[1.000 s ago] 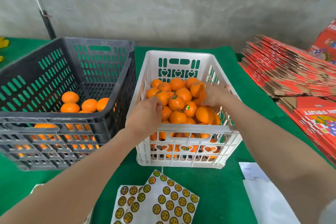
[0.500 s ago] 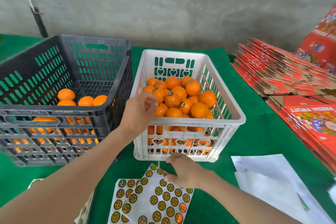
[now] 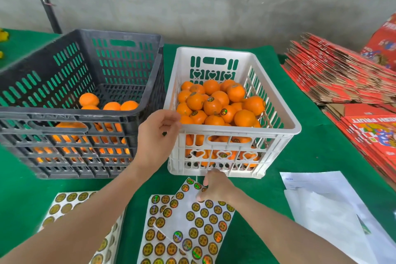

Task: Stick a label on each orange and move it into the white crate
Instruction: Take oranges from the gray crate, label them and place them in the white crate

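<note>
Here our right hand (image 3: 214, 188) pinches the label sheet (image 3: 199, 221) at the table's (image 3: 310, 156) near edge, our left hand (image 3: 157, 133) — loosely curled, empty — hovers by the white crate's (image 3: 278, 128) near-left corner, nearer the black crate's (image 3: 70, 113) oranges (image 3: 111, 106) to its left.

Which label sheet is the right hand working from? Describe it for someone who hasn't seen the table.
Find the white crate full of oranges; label sheets lie on the green cloth in front of it. Take the tilted sheet overlapping a straighter one, with the right hand at its upper edge.
</note>
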`<state>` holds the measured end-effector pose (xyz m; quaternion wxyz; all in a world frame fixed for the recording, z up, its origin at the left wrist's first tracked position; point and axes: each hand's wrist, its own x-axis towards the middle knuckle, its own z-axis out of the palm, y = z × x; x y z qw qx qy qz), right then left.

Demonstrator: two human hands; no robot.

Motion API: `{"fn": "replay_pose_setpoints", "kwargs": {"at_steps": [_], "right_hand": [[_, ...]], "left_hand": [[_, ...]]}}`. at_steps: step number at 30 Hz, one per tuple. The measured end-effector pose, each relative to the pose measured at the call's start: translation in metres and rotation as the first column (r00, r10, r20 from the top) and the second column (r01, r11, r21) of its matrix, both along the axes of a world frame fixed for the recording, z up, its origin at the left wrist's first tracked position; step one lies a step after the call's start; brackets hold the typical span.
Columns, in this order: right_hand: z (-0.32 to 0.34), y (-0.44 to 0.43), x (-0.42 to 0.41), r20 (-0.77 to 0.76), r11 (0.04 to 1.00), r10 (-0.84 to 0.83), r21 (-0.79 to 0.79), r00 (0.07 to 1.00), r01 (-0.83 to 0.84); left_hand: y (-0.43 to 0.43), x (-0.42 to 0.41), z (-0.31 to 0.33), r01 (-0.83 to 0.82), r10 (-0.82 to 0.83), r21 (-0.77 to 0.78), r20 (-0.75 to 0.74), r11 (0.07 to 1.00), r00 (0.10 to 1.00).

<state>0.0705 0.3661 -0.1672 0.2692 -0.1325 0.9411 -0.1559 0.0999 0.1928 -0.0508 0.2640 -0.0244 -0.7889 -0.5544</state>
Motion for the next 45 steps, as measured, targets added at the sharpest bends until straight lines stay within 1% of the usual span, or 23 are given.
{"fn": "replay_pose_setpoints", "kwargs": {"at_steps": [2, 4, 7, 8, 9, 10, 12, 13, 14, 15, 16, 17, 18, 20, 21, 23, 24, 26, 30, 36, 38, 42, 45], "right_hand": [[-0.003, -0.002, 0.0, 0.015, 1.0, -0.029, -0.006, 0.999, 0.029], [-0.003, -0.003, 0.001, 0.039, 0.997, -0.069, -0.042, 0.997, 0.071], [0.002, 0.0, 0.004, -0.064, 0.985, -0.122, -0.133, 0.99, 0.113], [0.004, 0.001, 0.007, -0.093, 0.965, -0.173, -0.213, 0.981, 0.15], [0.006, 0.001, 0.01, -0.068, 0.922, -0.252, -0.32, 0.965, 0.219], [0.01, 0.0, 0.014, 0.025, 0.838, -0.342, -0.445, 0.939, 0.317], [0.017, -0.004, 0.025, 0.321, 0.571, -0.427, -0.629, 0.845, 0.527], [0.02, -0.006, 0.031, 0.442, 0.45, -0.418, -0.658, 0.794, 0.603], [0.021, -0.007, 0.037, 0.53, 0.359, -0.397, -0.662, 0.749, 0.658], [0.023, -0.009, 0.043, 0.593, 0.288, -0.374, -0.656, 0.713, 0.698], [0.025, -0.01, 0.048, 0.623, 0.254, -0.359, -0.651, 0.695, 0.715], [0.026, -0.011, 0.054, 0.609, 0.266, -0.347, -0.665, 0.713, 0.698], [0.026, -0.011, 0.058, 0.526, 0.343, -0.35, -0.698, 0.775, 0.628], [0.025, -0.011, 0.066, 0.185, 0.586, -0.321, -0.732, 0.929, 0.348], [0.023, -0.012, 0.07, -0.002, 0.669, -0.285, -0.716, 0.958, 0.198], [0.02, -0.015, 0.074, -0.279, 0.751, -0.256, -0.66, 0.926, 0.008], [0.019, -0.017, 0.075, -0.37, 0.769, -0.255, -0.637, 0.893, -0.044], [0.017, -0.019, 0.074, -0.481, 0.791, -0.243, -0.6, 0.842, -0.114], [0.016, -0.023, 0.076, -0.57, 0.808, -0.193, -0.554, 0.799, -0.2], [0.019, -0.028, 0.073, -0.329, 0.722, -0.25, -0.69, 0.911, -0.052], [0.021, -0.029, 0.071, -0.321, 0.727, -0.246, -0.685, 0.914, -0.045], [0.022, -0.027, 0.071, -0.324, 0.779, -0.204, -0.625, 0.924, -0.048], [0.026, -0.025, 0.071, -0.338, 0.767, -0.198, -0.638, 0.92, -0.069]], "left_hand": [[-0.002, 0.011, -0.012, -0.017, 0.016, -0.037, -0.021, 0.999, 1.0], [-0.002, 0.018, -0.028, -0.002, 0.004, -0.072, 0.027, 0.997, 1.0], [-0.005, 0.019, -0.058, 0.041, 0.001, -0.138, 0.291, 0.99, 0.957], [-0.007, 0.018, -0.067, 0.063, 0.001, -0.148, 0.398, 0.987, 0.917], [-0.008, 0.016, -0.075, 0.095, -0.012, -0.137, 0.508, 0.986, 0.862], [-0.01, 0.014, -0.082, 0.13, -0.045, -0.096, 0.611, 0.987, 0.79], [-0.014, 0.011, -0.089, 0.187, -0.16, 0.052, 0.762, 0.981, 0.628], [-0.016, 0.01, -0.089, 0.217, -0.234, 0.134, 0.799, 0.967, 0.554], [-0.019, 0.011, -0.086, 0.253, -0.313, 0.211, 0.813, 0.944, 0.491], [-0.022, 0.012, -0.085, 0.284, -0.385, 0.281, 0.811, 0.917, 0.441], [-0.026, 0.012, -0.083, 0.3, -0.444, 0.343, 0.799, 0.89, 0.404], [-0.029, 0.012, -0.081, 0.298, -0.487, 0.394, 0.786, 0.869, 0.38], [-0.032, 0.011, -0.08, 0.285, -0.506, 0.424, 0.783, 0.86, 0.362], [-0.036, 0.007, -0.077, 0.25, -0.504, 0.44, 0.793, 0.862, 0.343], [-0.037, 0.005, -0.075, 0.248, -0.507, 0.445, 0.793, 0.861, 0.338], [-0.038, 0.004, -0.073, 0.256, -0.523, 0.458, 0.785, 0.851, 0.333], [-0.038, 0.004, -0.072, 0.257, -0.53, 0.466, 0.782, 0.847, 0.328], [-0.038, 0.006, -0.071, 0.26, -0.556, 0.494, 0.773, 0.83, 0.307], [-0.034, 0.01, -0.07, 0.259, -0.591, 0.535, 0.767, 0.804, 0.251], [-0.037, 0.011, -0.064, 0.267, -0.562, 0.504, 0.794, 0.822, 0.232], [-0.038, 0.011, -0.064, 0.27, -0.57, 0.51, 0.787, 0.817, 0.237], [-0.036, 0.011, -0.07, 0.235, -0.586, 0.541, 0.782, 0.807, 0.213], [-0.035, 0.008, -0.077, 0.284, -0.544, 0.479, 0.806, 0.831, 0.234]]}}
